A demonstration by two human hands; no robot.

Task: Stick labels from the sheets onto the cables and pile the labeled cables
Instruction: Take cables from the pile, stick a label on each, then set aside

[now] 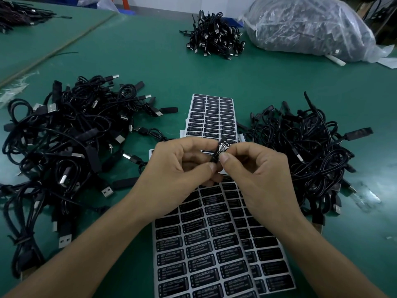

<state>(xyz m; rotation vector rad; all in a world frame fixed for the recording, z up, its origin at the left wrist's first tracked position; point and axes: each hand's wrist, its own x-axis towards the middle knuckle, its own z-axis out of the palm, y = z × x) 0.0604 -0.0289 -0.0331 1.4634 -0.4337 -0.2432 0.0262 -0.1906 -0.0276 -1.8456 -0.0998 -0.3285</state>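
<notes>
Head-camera view down onto a green table (150, 67). At the centre of the frame, the left hand (182, 168) and the right hand (255, 175) meet. Both have their fingers curled and pinch a small black controller block (221, 148) of one cable between thumbs and fingertips, just above the label sheets (204, 254). The sheets run from the lower centre up to the middle of the frame. It is too small to tell whether a label is already stuck on the block.

A loose pile of black cables (64, 147) fills the left of the frame, and another pile (311, 160) lies at the right. A third heap (214, 35) sits at the upper centre, beside a clear plastic bag (311, 26) at the upper right.

The block looks light and rigid, so it is probably best held by its narrow edges with the flat face left free. The cord is likely limp and prone to snagging on the piles. The labels are probably thin and sticky, and would crease easily.
</notes>
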